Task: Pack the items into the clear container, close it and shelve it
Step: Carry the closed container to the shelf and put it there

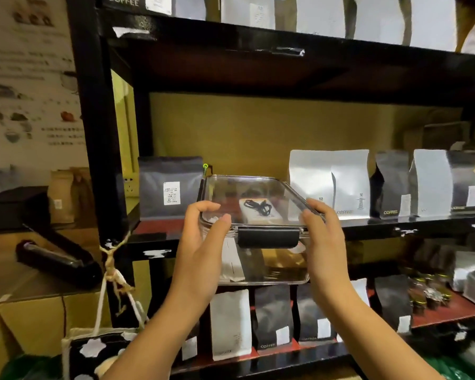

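Both hands, left hand [203, 234] and right hand [322, 237], grip the closed clear container [258, 204] by its sides, fingers wrapped round it, at the black shelf [368, 223].

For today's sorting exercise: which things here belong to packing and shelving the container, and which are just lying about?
Job: clear container, its black latch, left hand, right hand, middle shelf.
Lying about: coffee bags, drawstring pouch, cardboard boxes.

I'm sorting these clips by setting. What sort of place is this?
Probably a coffee shop's stockroom or retail shelving: a black shelf unit lined with labelled coffee bags, and a wall poster of illustrated items. Both hands hold a clear container at the shelf.
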